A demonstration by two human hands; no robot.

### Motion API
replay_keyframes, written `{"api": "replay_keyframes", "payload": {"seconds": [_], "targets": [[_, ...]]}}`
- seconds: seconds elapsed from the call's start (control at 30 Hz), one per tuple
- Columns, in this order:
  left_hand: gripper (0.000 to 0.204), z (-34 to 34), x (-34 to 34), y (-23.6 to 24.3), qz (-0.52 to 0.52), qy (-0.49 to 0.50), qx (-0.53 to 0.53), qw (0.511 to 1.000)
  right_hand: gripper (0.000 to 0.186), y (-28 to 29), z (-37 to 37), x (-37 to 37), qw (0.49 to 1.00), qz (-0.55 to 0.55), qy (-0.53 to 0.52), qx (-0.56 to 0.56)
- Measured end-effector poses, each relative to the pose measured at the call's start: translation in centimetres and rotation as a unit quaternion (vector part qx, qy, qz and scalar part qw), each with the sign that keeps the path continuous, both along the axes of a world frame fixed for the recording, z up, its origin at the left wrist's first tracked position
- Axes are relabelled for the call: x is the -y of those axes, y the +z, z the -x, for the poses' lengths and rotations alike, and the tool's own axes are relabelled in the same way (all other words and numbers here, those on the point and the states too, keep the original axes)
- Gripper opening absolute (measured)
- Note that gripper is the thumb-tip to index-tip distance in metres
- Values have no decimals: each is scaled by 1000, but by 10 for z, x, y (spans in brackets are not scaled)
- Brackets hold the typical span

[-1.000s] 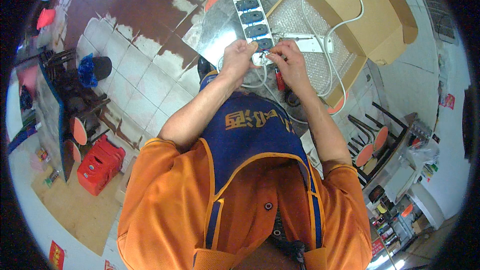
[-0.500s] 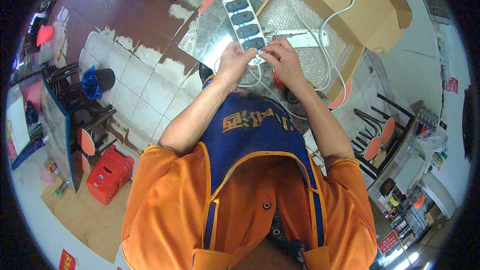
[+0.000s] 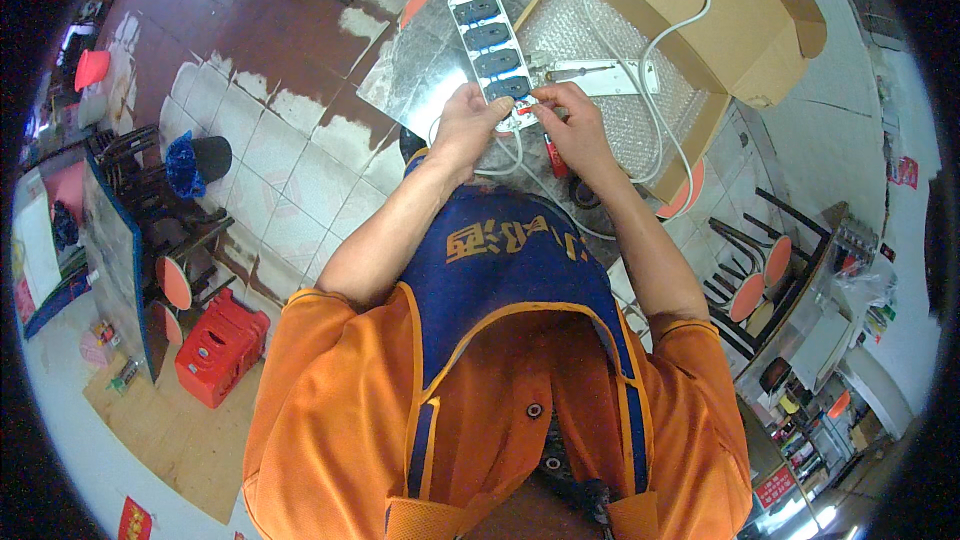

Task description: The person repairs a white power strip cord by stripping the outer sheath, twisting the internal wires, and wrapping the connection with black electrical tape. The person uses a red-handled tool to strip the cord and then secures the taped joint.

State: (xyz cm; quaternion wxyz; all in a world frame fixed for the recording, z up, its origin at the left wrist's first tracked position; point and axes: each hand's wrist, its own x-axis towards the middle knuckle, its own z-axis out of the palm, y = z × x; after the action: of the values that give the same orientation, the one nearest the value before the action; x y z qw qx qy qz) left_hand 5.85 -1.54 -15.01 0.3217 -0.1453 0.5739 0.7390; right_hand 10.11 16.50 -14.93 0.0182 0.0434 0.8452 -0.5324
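Note:
An opened white power strip (image 3: 487, 37) with a row of black socket inserts and blue wires stands tilted over the table. My left hand (image 3: 468, 126) is closed round its lower end, thumb on top. My right hand (image 3: 578, 128) pinches at the same end, fingertips beside a small red part (image 3: 525, 110); what they grip is too small to tell. A white cable (image 3: 519, 152) loops from that end below my hands. Next to my right hand lies a red object (image 3: 556, 156), partly hidden by it, and a dark ring-shaped roll (image 3: 583, 192).
Right of the strip, an open cardboard box (image 3: 688, 118) holds bubble wrap (image 3: 575, 25). A long white panel (image 3: 632, 79) lies on the wrap with a screwdriver (image 3: 588, 71). Cable loops cross the box. Stools (image 3: 745, 296) stand right, a red plastic crate (image 3: 222, 348) left.
The small red part now shows between my hands at the strip's lower end. My right fingers have shifted slightly right; my left hand keeps its hold on the power strip.

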Motion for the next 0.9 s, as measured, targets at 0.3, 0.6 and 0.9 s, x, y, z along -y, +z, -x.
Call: {"api": "replay_keyframes", "payload": {"seconds": [0.3,0.6,0.9], "targets": [[34,-6,15,-11,-84,-20,16,996,21,2,-1,2,1000,16,-14,18],[33,-5,12,-12,-92,-7,22,996,16,10,1,1,992,-90,50,-71],[29,-3,10,-6,-91,-17,12,996,17,1,6,6,994,-108,22,-28]]}}
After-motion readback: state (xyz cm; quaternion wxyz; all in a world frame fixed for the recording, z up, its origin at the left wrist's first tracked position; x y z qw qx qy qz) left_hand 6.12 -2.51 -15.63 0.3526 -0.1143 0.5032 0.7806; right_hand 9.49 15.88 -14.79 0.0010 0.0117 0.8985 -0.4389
